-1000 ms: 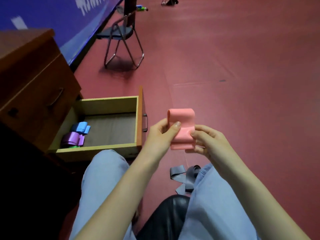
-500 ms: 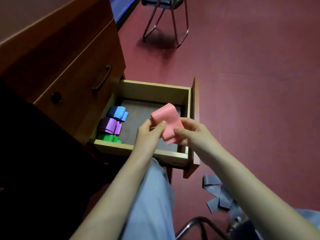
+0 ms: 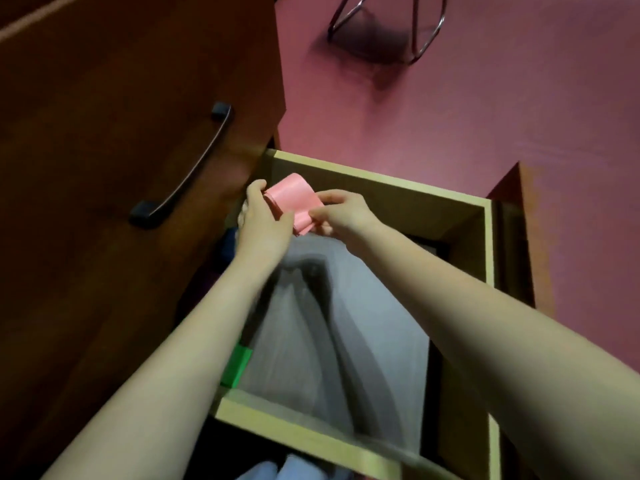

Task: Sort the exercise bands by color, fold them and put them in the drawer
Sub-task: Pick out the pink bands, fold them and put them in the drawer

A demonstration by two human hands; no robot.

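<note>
Two hands, pink band (folded), over drawer

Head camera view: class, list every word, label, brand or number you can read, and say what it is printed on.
None can be read. The folded pink band, the open drawer, the cabinet front with its handle and the green band show no print.

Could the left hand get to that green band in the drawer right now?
Probably not at once. The left hand and the right hand both pinch the folded pink band over the far end of the drawer. The green band lies under the left forearm, uncovered.
</note>
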